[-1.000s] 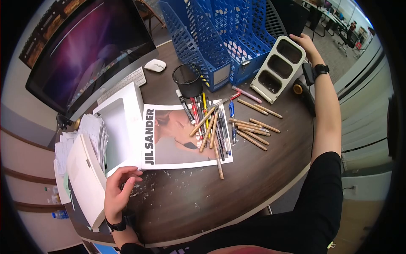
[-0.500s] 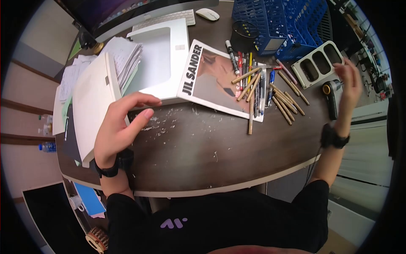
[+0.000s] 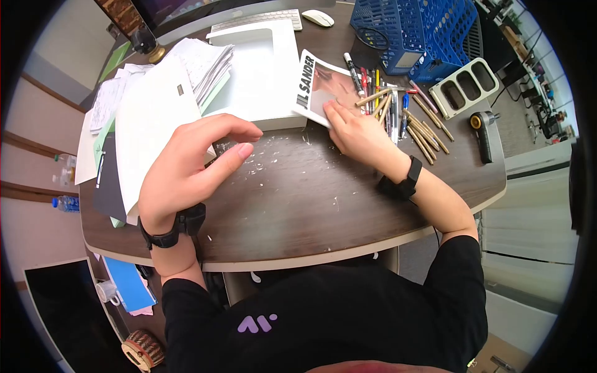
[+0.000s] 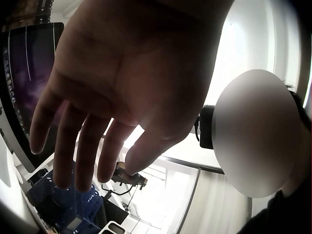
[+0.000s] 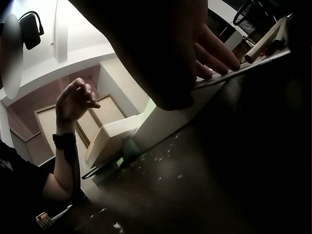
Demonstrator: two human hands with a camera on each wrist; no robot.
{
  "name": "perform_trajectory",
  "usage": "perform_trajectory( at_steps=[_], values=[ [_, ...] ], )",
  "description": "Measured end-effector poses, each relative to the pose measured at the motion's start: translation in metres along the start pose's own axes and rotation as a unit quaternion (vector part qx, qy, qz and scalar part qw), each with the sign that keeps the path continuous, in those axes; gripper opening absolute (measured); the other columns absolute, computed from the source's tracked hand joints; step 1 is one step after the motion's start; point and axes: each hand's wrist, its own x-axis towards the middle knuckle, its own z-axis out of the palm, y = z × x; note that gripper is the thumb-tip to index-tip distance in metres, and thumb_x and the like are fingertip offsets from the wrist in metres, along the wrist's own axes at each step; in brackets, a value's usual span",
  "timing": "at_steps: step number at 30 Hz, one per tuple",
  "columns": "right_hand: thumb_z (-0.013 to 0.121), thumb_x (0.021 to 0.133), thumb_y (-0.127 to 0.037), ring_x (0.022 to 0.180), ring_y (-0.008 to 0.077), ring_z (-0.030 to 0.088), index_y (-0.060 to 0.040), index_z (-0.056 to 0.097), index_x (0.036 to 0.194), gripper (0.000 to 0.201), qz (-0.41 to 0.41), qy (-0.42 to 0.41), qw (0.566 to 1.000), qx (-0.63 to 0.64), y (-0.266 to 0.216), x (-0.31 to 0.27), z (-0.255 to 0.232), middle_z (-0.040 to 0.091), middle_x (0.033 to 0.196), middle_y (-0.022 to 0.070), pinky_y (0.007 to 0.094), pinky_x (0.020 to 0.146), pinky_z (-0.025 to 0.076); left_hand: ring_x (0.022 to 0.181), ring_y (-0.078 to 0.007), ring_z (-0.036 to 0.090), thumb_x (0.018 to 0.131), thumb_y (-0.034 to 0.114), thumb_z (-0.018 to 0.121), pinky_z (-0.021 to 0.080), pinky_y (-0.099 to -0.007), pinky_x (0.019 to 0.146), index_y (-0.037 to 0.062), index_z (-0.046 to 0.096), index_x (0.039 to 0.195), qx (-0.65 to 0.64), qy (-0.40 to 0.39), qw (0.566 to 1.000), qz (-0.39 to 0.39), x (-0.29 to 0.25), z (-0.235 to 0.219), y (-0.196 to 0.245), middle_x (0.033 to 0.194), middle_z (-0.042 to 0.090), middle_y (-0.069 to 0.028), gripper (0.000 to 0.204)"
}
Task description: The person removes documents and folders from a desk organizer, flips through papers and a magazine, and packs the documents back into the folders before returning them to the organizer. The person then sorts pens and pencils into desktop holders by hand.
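My right hand (image 3: 364,140) rests on the front edge of a magazine (image 3: 308,84) lettered JIL SANDER, its fingers extended across the cover. In the right wrist view those fingers (image 5: 214,53) lie along the top of the magazine's edge; the thumb is hidden. Several pens (image 3: 377,87) and gold-coloured pencils (image 3: 429,118) are strewn on and beside the magazine. My left hand (image 3: 193,165) hovers near a white box (image 3: 283,68), its fingers loosely bent and holding nothing. Seen in the left wrist view, the palm (image 4: 136,73) faces the camera with fingers spread.
Beside the left hand, a white cover (image 3: 149,118) leans over stacked papers (image 3: 202,65). Blue file holders (image 3: 398,31) and a mesh cup (image 3: 367,53) stand at the back. A cream three-slot holder (image 3: 463,90) and a black-handled tool (image 3: 484,140) lie at the right. White scraps dot the desk (image 3: 298,205).
My right hand has left the three-slot holder at the right and come across to the magazine's front edge. My left hand has risen slightly. The head view has turned and tilted down.
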Motion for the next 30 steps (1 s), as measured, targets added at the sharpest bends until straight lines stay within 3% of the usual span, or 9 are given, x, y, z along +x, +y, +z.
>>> perform_trajectory(
  at_steps=[3, 5, 7, 10, 13, 14, 16, 21, 30],
  values=[
    [0.061, 0.093, -0.010, 0.078, 0.0345, 0.072, 0.0061, 0.058, 0.124, 0.036, 0.072, -0.028, 0.996, 0.048, 0.013, 0.007, -0.015, 0.070, 0.092, 0.0204, 0.0423, 0.067, 0.058, 0.088, -0.0282, 0.071, 0.093, 0.010, 0.065, 0.054, -0.0341, 0.082, -0.0041, 0.068, 0.107, 0.008, 0.009, 1.000, -0.001, -0.003, -0.001, 0.000, 0.099, 0.072, -0.0157, 0.020],
    [0.059, 0.095, -0.006, 0.071, 0.0352, 0.071, 0.0005, 0.061, 0.124, 0.030, 0.091, 0.093, 0.985, 0.114, 0.018, 0.017, -0.039, 0.067, 0.081, 0.0208, 0.0435, 0.063, 0.056, 0.092, -0.0260, 0.071, 0.094, 0.011, 0.064, 0.054, -0.0341, 0.085, -0.0041, 0.068, 0.109, -0.007, 0.007, 1.000, -0.014, -0.001, 0.001, 0.002, 0.101, 0.073, -0.0152, 0.022],
    [0.059, 0.098, -0.007, 0.062, 0.0283, 0.068, -0.0017, 0.065, 0.117, 0.020, 0.123, 0.197, 0.966, 0.115, 0.029, 0.028, -0.058, 0.063, 0.073, 0.0191, 0.0385, 0.059, 0.053, 0.095, -0.0238, 0.070, 0.094, 0.012, 0.064, 0.053, -0.0340, 0.088, -0.0041, 0.068, 0.111, -0.021, 0.005, 0.999, -0.025, 0.001, 0.005, 0.001, 0.103, 0.074, -0.0147, 0.024],
    [0.059, 0.103, -0.016, 0.059, 0.0066, 0.046, 0.0007, 0.066, 0.104, 0.018, 0.227, 0.264, 0.917, 0.197, 0.044, 0.037, -0.092, 0.061, 0.064, 0.0080, 0.0256, 0.053, 0.040, 0.096, -0.0251, 0.070, 0.095, 0.013, 0.065, 0.053, -0.0342, 0.087, -0.0036, 0.067, 0.114, -0.021, -0.004, 0.999, -0.024, 0.004, 0.014, -0.006, 0.104, 0.073, -0.0146, 0.026],
    [0.056, 0.105, -0.019, 0.073, 0.0066, 0.059, 0.0021, 0.067, 0.107, 0.024, 0.245, 0.355, 0.802, 0.412, 0.050, 0.047, -0.114, 0.071, 0.087, 0.0027, 0.0222, 0.066, 0.047, 0.097, -0.0270, 0.070, 0.095, 0.013, 0.065, 0.054, -0.0353, 0.089, -0.0030, 0.067, 0.116, 0.022, -0.002, 1.000, 0.008, 0.005, 0.021, -0.012, 0.105, 0.073, -0.0145, 0.027],
    [0.056, 0.105, -0.019, 0.073, 0.0066, 0.059, 0.0021, 0.067, 0.107, 0.024, 0.244, 0.356, 0.803, 0.412, 0.049, 0.050, -0.117, 0.071, 0.087, 0.0027, 0.0222, 0.066, 0.047, 0.100, -0.0279, 0.069, 0.095, 0.014, 0.065, 0.054, -0.0361, 0.089, -0.0023, 0.066, 0.119, 0.030, 0.001, 1.000, 0.004, 0.004, 0.023, -0.013, 0.108, 0.072, -0.0150, 0.029],
    [0.056, 0.105, -0.019, 0.087, 0.0113, 0.066, 0.0041, 0.066, 0.112, 0.026, 0.252, 0.410, 0.694, 0.536, 0.043, 0.056, -0.121, 0.071, 0.102, 0.0078, 0.0234, 0.078, 0.051, 0.103, -0.0288, 0.069, 0.095, 0.015, 0.065, 0.054, -0.0369, 0.090, -0.0015, 0.064, 0.122, 0.041, 0.007, 0.999, 0.002, 0.005, 0.025, -0.012, 0.111, 0.071, -0.0155, 0.032],
    [0.058, 0.102, -0.024, 0.095, 0.0153, 0.069, 0.0025, 0.064, 0.115, 0.030, 0.281, 0.408, 0.655, 0.571, 0.017, 0.060, -0.106, 0.071, 0.108, 0.0106, 0.0261, 0.085, 0.054, 0.118, -0.0295, 0.062, 0.095, 0.015, 0.067, 0.052, -0.0379, 0.096, 0.0033, 0.058, 0.134, 0.035, 0.048, 0.998, -0.025, 0.005, 0.031, -0.001, 0.132, 0.062, -0.0167, 0.042],
    [0.055, 0.105, -0.019, 0.095, 0.0117, 0.066, 0.0019, 0.066, 0.115, 0.026, 0.229, 0.372, 0.605, 0.666, -0.029, 0.069, -0.091, 0.071, 0.109, 0.0070, 0.0238, 0.085, 0.051, 0.124, -0.0307, 0.060, 0.092, 0.017, 0.071, 0.048, -0.0388, 0.103, 0.0030, 0.055, 0.138, 0.061, 0.078, 0.995, -0.012, 0.004, 0.031, 0.006, 0.136, 0.059, -0.0170, 0.051]
  ],
)
